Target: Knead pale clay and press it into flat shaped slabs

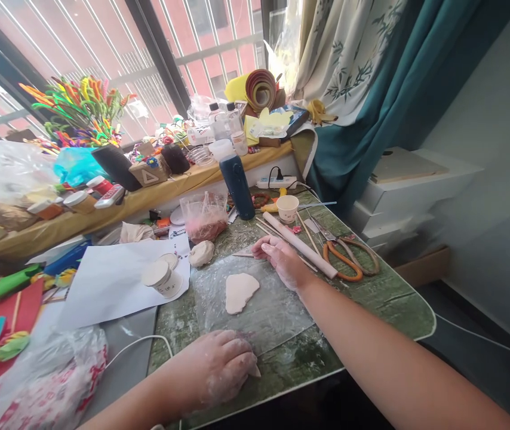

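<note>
A flat, irregular slab of pale clay or dough (241, 292) lies on a clear plastic sheet (282, 325) dusted with white powder. Just beyond the slab, my right hand (280, 255) is closed around a thin pale pointed stick (242, 255), its tip directed left. My left hand (228, 365), powdery and curled, rests at the near edge of the sheet. A pale pointed scrap (255, 371), apparently of the same clay, sticks out from under its fingers. A rounded lump of clay (202, 254) sits at the sheet's far left corner.
Right of my right hand lie a rolling pin (300, 245) and orange-handled scissors (349, 257). Behind stand a paper cup (287, 209) and a dark blue bottle (239, 188). White paper (103, 280) bearing paper cups (165, 283) is at left. Craft supplies crowd the windowsill.
</note>
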Motion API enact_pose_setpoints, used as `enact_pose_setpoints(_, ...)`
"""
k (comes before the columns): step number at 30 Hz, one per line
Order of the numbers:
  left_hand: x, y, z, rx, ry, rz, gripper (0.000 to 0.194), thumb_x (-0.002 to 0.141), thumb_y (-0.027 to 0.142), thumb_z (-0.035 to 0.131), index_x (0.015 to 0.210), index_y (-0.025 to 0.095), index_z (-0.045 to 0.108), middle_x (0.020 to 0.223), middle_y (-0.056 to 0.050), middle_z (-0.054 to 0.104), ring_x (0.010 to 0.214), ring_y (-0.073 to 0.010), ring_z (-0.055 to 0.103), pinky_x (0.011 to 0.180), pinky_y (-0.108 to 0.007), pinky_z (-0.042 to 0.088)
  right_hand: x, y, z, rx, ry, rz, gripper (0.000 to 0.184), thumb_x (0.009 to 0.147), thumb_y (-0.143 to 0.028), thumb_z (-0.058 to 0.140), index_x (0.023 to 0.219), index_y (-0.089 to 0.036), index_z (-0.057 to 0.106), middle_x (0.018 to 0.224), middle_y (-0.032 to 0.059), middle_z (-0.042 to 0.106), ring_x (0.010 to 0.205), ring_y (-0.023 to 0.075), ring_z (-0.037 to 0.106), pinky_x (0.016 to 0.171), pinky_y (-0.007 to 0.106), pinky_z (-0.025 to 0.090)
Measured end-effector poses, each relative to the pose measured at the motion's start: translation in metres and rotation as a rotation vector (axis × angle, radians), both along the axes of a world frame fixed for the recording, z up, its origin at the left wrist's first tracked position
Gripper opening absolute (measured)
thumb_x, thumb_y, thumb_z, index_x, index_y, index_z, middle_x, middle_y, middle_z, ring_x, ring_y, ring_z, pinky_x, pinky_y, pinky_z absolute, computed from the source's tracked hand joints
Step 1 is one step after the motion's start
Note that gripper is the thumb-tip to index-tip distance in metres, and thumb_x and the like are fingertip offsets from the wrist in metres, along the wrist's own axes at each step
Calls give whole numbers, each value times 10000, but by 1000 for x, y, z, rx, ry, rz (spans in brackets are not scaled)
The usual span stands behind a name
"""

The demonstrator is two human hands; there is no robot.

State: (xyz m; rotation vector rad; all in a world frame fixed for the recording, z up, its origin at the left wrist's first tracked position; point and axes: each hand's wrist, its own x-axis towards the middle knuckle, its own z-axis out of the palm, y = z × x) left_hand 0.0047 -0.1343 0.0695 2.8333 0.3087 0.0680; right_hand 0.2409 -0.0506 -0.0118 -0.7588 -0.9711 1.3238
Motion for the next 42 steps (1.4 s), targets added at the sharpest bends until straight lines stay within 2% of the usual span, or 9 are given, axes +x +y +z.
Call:
enact_pose_setpoints(5, -2, -1, 2, 70, -12, -36, 139, 978, 165, 490, 1032, 223, 604, 842, -58, 687, 791, -175, 646, 752, -262, 544, 0, -1, 3, 5, -21, 12, 276, 875, -481, 642, 924, -213, 688, 968, 55, 694, 911, 210, 622, 914, 386, 490)
enact_pose_setpoints(12, -9, 1, -4, -2, -8, -34, 259, 948, 247, 586, 1207, 242, 576, 1008, -91, 712, 871, -198, 658, 767, -285, 546, 1, -2, 7, -38, 75, 81, 289, 860, -499, 640, 894, -215, 681, 922, 58, 699, 878, 208, 636, 868, 369, 507)
enact_pose_setpoints(19, -13, 3, -6, -43, -77, -81, 272, 959, 173, 514, 1210, 244, 590, 1013, -106, 755, 838, -208, 693, 753, -309, 550, 2, -2, 9, -81, 64, 101, 318, 850, -529, 637, 872, -214, 679, 889, 61, 699, 832, 205, 629, 818, 357, 511)
enact_pose_setpoints(24, -7, 7, -10, -269, -264, 264, 278, 920, 133, 568, 1149, 289, 588, 928, -35, 775, 805, -167, 728, 742, -261, 555, 2, -1, 8, -78, 100, 115, 291, 860, -500, 643, 872, -212, 681, 879, 55, 706, 803, 194, 628, 801, 349, 500)
enact_pose_setpoints(28, 11, 21, -8, -502, -290, 448, 308, 975, 210, 525, 1275, 280, 539, 921, -24, 772, 801, -157, 731, 770, -273, 574, 3, -1, 7, -78, 112, 126, 290, 860, -493, 653, 867, -205, 682, 872, 55, 704, 789, 186, 623, 778, 330, 496)
enact_pose_setpoints(30, 20, 37, -6, -415, -227, 497, 347, 963, 262, 548, 1310, 264, 546, 1010, -46, 765, 882, -184, 724, 810, -309, 576, 3, -1, 7, -78, 123, 129, 300, 851, -499, 663, 870, -200, 680, 862, 55, 706, 780, 184, 624, 767, 326, 497)
enact_pose_setpoints(33, 23, 66, -5, -149, -171, 585, 252, 930, 314, 570, 1155, 241, 656, 1107, -68, 733, 1039, -237, 682, 926, -390, 554, 2, -1, 6, -74, 143, 125, 313, 845, -503, 668, 899, -196, 682, 844, 51, 709, 773, 182, 628, 762, 323, 500)
enact_pose_setpoints(36, 14, 88, -10, -136, -139, 688, 248, 974, 340, 500, 1121, 227, 664, 1061, -64, 726, 951, -209, 691, 811, -346, 587, 2, 0, 6, -79, 134, 128, 311, 844, -500, 667, 901, -195, 681, 843, 52, 712, 771, 182, 632, 757, 320, 503)
enact_pose_setpoints(42, -2, 90, -22, -98, 13, 385, 461, 957, 380, 573, 1400, 254, 551, 1519, -107, 512, 1398, -304, 473, 1156, -510, 400, 1, -4, 7, -11, 46, 66, 264, 883, -460, 622, 900, -198, 654, 831, 39, 702, 770, 175, 633, 770, 329, 513)
